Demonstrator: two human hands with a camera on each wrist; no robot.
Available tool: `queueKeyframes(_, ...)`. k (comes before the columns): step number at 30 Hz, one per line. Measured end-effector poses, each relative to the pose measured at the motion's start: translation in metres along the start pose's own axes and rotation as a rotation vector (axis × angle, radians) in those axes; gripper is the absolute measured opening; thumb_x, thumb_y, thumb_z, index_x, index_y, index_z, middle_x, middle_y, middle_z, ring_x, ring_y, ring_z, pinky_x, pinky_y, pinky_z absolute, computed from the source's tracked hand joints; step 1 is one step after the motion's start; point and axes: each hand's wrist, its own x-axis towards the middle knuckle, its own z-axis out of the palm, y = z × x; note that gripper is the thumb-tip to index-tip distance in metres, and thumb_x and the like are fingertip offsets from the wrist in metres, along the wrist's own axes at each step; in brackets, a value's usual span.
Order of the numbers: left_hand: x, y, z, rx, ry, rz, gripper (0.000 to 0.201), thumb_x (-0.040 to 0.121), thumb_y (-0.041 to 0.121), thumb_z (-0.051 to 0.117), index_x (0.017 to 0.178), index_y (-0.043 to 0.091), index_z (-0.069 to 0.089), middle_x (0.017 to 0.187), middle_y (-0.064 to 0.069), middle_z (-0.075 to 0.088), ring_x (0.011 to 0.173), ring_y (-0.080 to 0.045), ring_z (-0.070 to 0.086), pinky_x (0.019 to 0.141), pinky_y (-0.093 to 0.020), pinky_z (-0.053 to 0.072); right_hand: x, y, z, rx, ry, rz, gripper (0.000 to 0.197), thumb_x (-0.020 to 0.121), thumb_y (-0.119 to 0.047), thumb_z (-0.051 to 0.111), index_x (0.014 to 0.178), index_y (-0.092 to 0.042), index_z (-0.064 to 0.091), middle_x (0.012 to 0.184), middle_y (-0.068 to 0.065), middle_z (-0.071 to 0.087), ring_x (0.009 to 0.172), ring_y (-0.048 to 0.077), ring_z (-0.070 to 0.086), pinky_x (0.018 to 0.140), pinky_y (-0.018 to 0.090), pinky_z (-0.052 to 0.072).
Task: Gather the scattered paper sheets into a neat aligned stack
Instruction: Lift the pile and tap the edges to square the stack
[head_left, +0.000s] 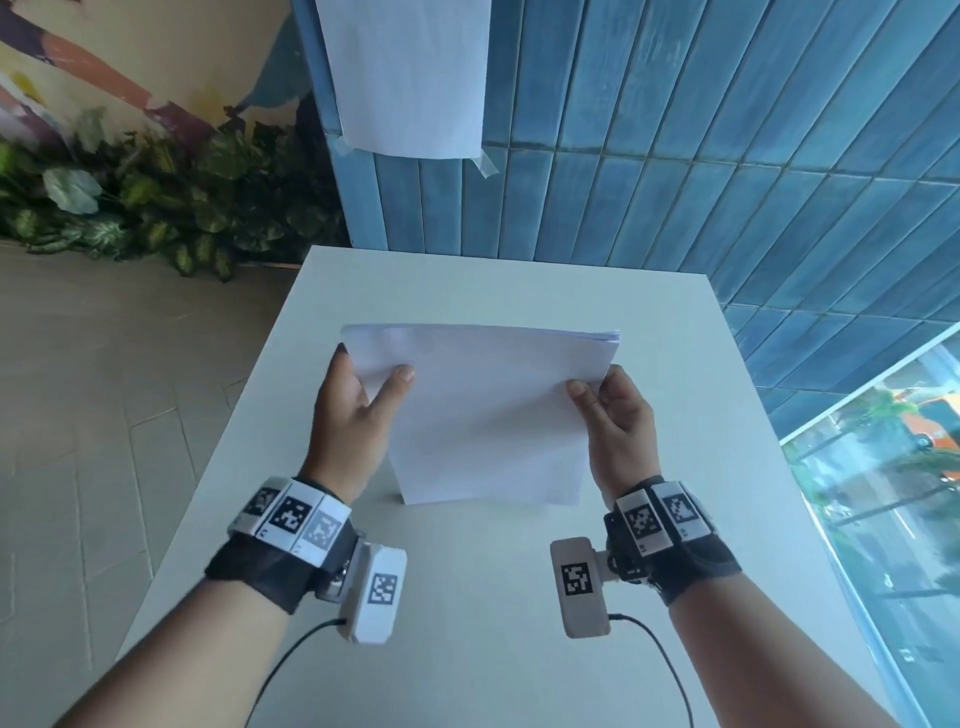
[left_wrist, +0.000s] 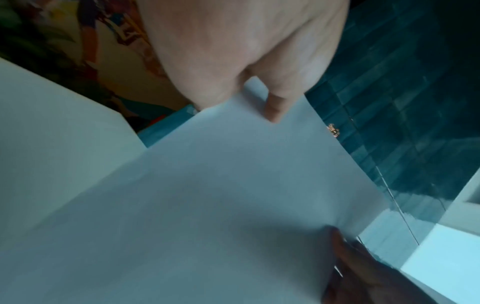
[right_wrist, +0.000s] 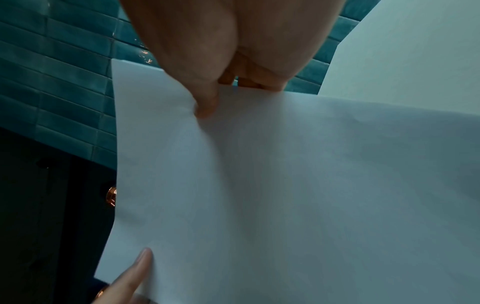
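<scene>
Head view: the paper stack (head_left: 488, 410) stands on its lower edge on the white desk (head_left: 467, 597), tilted away from the person, held between both hands. Left hand (head_left: 345, 402) holds a narrow grip on the stack's left edge, thumb (head_left: 397, 378) on the near face, fingers behind. Right hand (head_left: 615, 415) pinches the right edge the same way, thumb in front. Left wrist view shows the thumb flat on the sheet; right wrist view shows the thumb pressing a small dimple into the paper (right_wrist: 285, 185) just below the grip. Step in hand looks like squaring up: all sheets seem gathered, none lying loose on the desk, and the bottom edge is down for tapping. Above the right grip the top corner (head_left: 610, 336) fans slightly, so the sheets are not fully flush. Next move likely calls for loosening both grips a little, tapping the lower edge, then turning to tap a side edge and laying the stack flat. Paper is thin, white, matte, flexible, and bows between the grips. Desk is smooth, matte, rectangular. Behind it is a wall of glossy blue tiles (head_left: 675, 130) with a taped sheet (head_left: 405, 73).
</scene>
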Motion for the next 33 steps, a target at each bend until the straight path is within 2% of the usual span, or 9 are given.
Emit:
queueKeyframes(3, -0.004, -0.001, 0.014, 0.034, 0.051, 0.060, 0.038, 0.091, 0.024, 0.057, 0.124, 0.006, 0.049, 0.121, -0.001, 0.063, 0.118, -0.013, 0.058, 0.106, -0.040, 0.043, -0.002, 0.002, -0.002, 0.016, 0.009, -0.032, 0.012, 0.094, -0.005, 0.050, 0.093, -0.015, 0.056, 0.092, 0.002, 0.063, 0.091, 0.018, 0.058, 0.085, 0.033, 0.046)
queueKeyframes(6, -0.007, 0.000, 0.024, 0.064, 0.048, 0.106, 0.033, 0.093, 0.022, 0.053, 0.124, 0.012, 0.045, 0.118, 0.013, 0.058, 0.115, 0.001, 0.055, 0.103, -0.025, 0.040, -0.003, 0.004, -0.003, 0.020, 0.021, -0.070, 0.014, 0.096, -0.005, 0.045, 0.099, -0.017, 0.052, 0.097, 0.002, 0.060, 0.091, 0.012, 0.058, 0.084, 0.026, 0.047)
queueKeyframes(10, -0.012, -0.006, 0.033, 0.067, 0.055, 0.108, 0.027, 0.094, 0.022, 0.050, 0.120, 0.017, 0.042, 0.117, 0.007, 0.059, 0.114, -0.009, 0.057, 0.104, -0.034, 0.043, -0.006, 0.012, -0.005, 0.022, 0.030, -0.065, 0.011, 0.091, -0.009, 0.047, 0.098, -0.018, 0.050, 0.096, 0.001, 0.059, 0.089, 0.009, 0.056, 0.081, 0.021, 0.046)
queueKeyframes(15, -0.010, -0.005, 0.040, 0.076, 0.066, 0.127, 0.029, 0.093, 0.018, 0.054, 0.118, 0.021, 0.042, 0.115, 0.014, 0.059, 0.110, -0.005, 0.058, 0.099, -0.025, 0.044, -0.007, 0.020, -0.010, -0.018, 0.029, -0.057, 0.016, 0.087, -0.011, 0.051, 0.101, -0.019, 0.047, 0.102, 0.002, 0.058, 0.094, 0.013, 0.056, 0.086, 0.028, 0.046)
queueKeyframes(18, -0.008, -0.010, 0.041, 0.072, 0.071, 0.117, 0.031, 0.090, 0.018, 0.058, 0.113, 0.031, 0.043, 0.113, 0.015, 0.059, 0.108, -0.002, 0.059, 0.096, -0.020, 0.043, -0.006, 0.025, -0.011, -0.043, 0.050, -0.041, 0.018, 0.085, -0.014, 0.055, 0.102, -0.017, 0.047, 0.104, 0.005, 0.059, 0.096, 0.017, 0.057, 0.087, 0.034, 0.046)
queueKeyframes(20, -0.009, -0.018, 0.041, 0.075, 0.068, 0.094, 0.031, 0.089, 0.019, 0.059, 0.110, 0.034, 0.043, 0.111, 0.014, 0.060, 0.107, -0.004, 0.059, 0.096, -0.022, 0.043, -0.007, 0.031, -0.012, -0.079, 0.066, -0.014, 0.021, 0.084, -0.017, 0.056, 0.103, -0.020, 0.049, 0.105, 0.003, 0.061, 0.097, 0.017, 0.059, 0.088, 0.037, 0.048)
queueKeyframes(23, -0.013, -0.036, 0.041, 0.071, 0.044, 0.033, 0.033, 0.086, 0.020, 0.060, 0.115, 0.020, 0.045, 0.113, 0.008, 0.061, 0.110, -0.008, 0.058, 0.100, -0.027, 0.042, -0.013, 0.044, -0.013, -0.130, 0.069, 0.038, 0.026, 0.083, -0.020, 0.057, 0.106, -0.030, 0.050, 0.108, -0.001, 0.062, 0.101, 0.017, 0.060, 0.090, 0.038, 0.048)
queueKeyframes(28, -0.020, -0.065, 0.044, 0.106, 0.004, -0.086, 0.050, 0.082, 0.023, 0.061, 0.128, 0.014, 0.043, 0.125, 0.006, 0.058, 0.120, -0.006, 0.053, 0.108, -0.030, 0.037, -0.019, 0.065, -0.013, -0.188, 0.070, 0.123, 0.035, 0.080, -0.018, 0.058, 0.112, -0.029, 0.048, 0.109, -0.007, 0.061, 0.100, 0.003, 0.060, 0.088, 0.028, 0.046)
queueKeyframes(33, -0.020, -0.091, 0.048, 0.225, -0.019, -0.259, 0.076, 0.083, 0.041, 0.055, 0.145, 0.005, 0.029, 0.143, -0.015, 0.047, 0.132, -0.035, 0.043, 0.114, -0.046, 0.032, -0.019, 0.086, -0.019, -0.274, 0.084, 0.206, 0.038, 0.079, -0.022, 0.059, 0.114, -0.030, 0.047, 0.112, -0.006, 0.061, 0.104, 0.007, 0.059, 0.092, 0.030, 0.045)
